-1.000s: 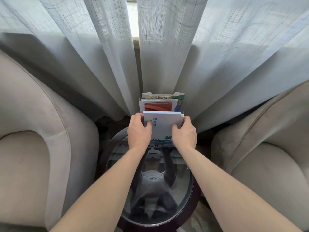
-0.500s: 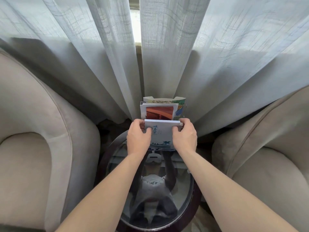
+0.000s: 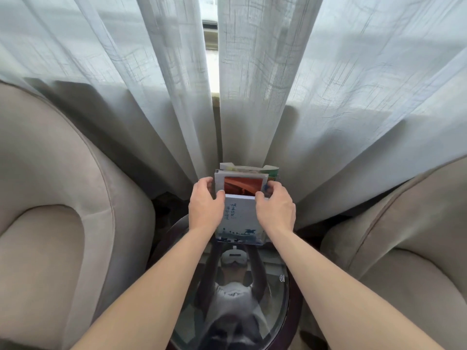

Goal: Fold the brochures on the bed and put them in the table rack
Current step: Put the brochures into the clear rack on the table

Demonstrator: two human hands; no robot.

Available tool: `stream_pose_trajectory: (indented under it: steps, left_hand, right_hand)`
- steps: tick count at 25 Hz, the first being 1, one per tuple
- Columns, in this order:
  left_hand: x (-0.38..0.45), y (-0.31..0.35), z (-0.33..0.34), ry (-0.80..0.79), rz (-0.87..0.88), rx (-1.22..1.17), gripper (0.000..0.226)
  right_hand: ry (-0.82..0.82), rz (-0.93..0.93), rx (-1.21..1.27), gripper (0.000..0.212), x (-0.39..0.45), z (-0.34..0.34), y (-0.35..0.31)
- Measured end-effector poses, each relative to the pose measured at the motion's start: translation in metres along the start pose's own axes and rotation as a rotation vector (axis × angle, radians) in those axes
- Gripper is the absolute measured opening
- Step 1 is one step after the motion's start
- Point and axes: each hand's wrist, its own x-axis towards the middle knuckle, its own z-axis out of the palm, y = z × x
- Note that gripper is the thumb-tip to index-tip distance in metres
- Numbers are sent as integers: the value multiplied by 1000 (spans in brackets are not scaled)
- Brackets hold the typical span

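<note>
A folded white brochure [image 3: 240, 215] with blue writing and blue horse figures stands upright in the front slot of a clear table rack [image 3: 240, 241] at the far edge of a round glass table [image 3: 280, 294]. My left hand [image 3: 204, 208] grips its left top edge and my right hand [image 3: 275, 210] grips its right top edge. Behind it stands a brochure with a red picture [image 3: 242, 185], and further back a green-edged one [image 3: 273, 171]. The rack's sides are mostly hidden by my hands.
Two beige armchairs flank the table, one on the left [image 3: 58, 210] and one on the right [image 3: 404, 248]. Sheer grey curtains [image 3: 252, 84] hang right behind the rack. The glass top reflects a person wearing a headset.
The white brochure has slid down into the front slot, and both hands have gone down with it. More of the red-picture brochure now shows above it.
</note>
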Motion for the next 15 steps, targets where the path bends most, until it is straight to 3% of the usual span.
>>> stream_pose_trajectory:
  steps: [15]
  left_hand:
    - [16, 20, 12, 16, 126, -35, 11]
  right_hand:
    - [94, -13, -10, 10, 11, 2, -4]
